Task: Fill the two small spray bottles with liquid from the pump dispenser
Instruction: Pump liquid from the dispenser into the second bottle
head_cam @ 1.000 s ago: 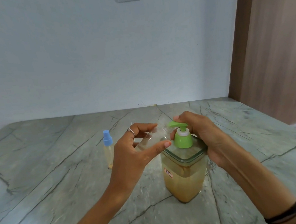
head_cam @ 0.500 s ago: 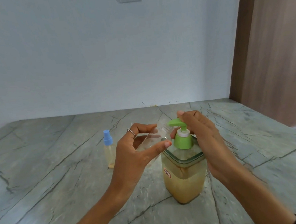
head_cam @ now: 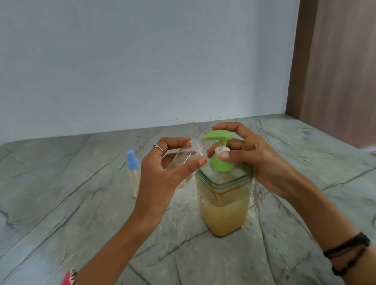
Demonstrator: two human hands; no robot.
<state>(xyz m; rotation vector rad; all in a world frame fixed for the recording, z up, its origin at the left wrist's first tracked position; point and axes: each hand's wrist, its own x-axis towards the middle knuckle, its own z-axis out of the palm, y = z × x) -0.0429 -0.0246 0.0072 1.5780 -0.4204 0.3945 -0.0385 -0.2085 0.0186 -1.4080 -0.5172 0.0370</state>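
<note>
Left hand point(head_cam: 163, 179) grips the open clear bottle point(head_cam: 184, 159), tilted w/ its mouth under the green pump point(head_cam: 217, 137) spout. Right hand point(head_cam: 253, 158), fingers curled, rests on the pump. Keep mouth right under spout, press slow. Capped bottle point(head_cam: 134, 173) stands far left on counter point(head_cam: 49, 203).

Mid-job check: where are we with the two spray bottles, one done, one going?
Looks done: the capped spray bottle stands on the counter, blue cap on, yellowish liquid inside. In hand: the left hand holds the open clear bottle tilted, mouth at the green pump head of the dispenser; the right hand grips the pump. Its fill level is unclear. Left: finish pumping, then cap it.
</note>
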